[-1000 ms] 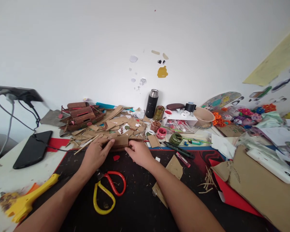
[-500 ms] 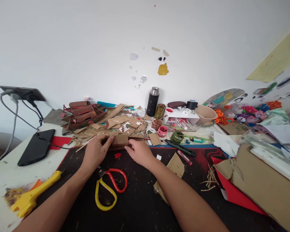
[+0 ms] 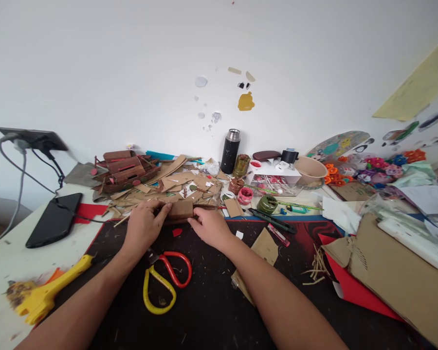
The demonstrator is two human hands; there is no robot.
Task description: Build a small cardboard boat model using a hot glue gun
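Between my two hands is a small brown cardboard piece point(image 3: 181, 209), folded like a little box or roof, just above the dark mat. My left hand point(image 3: 146, 221) grips its left end, thumb on the near side. At the right end my right hand point(image 3: 209, 224) pinches it between thumb and fingers. Scissors point(image 3: 160, 277) with one red and one yellow handle lie below my left hand. Behind the hands spreads a heap of cardboard scraps point(image 3: 178, 182). A reddish-brown cardboard model boat point(image 3: 126, 172) stands at the back left.
A yellow glue gun point(image 3: 54, 291) and a black phone point(image 3: 54, 220) lie on the left. Paint jars, one red point(image 3: 245, 195) and one green point(image 3: 267, 204), stand right of the scraps, near a black flask point(image 3: 230, 151). A large cardboard sheet point(image 3: 397, 277) covers the right side.
The view has tilted slightly, so everything sits a little higher in the picture. Both hands keep their hold on the cardboard piece, with hardly any movement.
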